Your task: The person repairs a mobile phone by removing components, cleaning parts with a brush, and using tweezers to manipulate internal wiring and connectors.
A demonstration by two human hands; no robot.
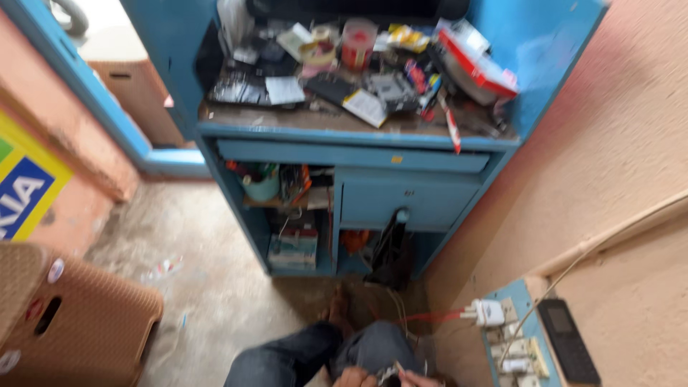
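workbench: blue cabinet (358,154), tabletop (287,118) cluttered with parts and tools, well apart from the hands, straight ahead.
floor: bare concrete (215,287) to the left; brown plastic stool (72,322) at far left.
wall side: socket board (512,337) and dark phone (568,342) close on the right.
hands: left hand (355,377) and right hand (421,380) meet over the lap at the frame's bottom edge.
part: small metal piece (389,373) between both hands, touching them; long axis unclear.
fingers: curled in around the piece; exact grip cannot be told, cropped and blurred.

Desk (351,136) upper centre, clutter on top; drawer (408,204) under it, right of open shelves (287,215). Stool (72,322) lower left. Socket board (512,337) with phone (567,340) lower right. Knees (337,355), both hands (390,378) bottom centre.
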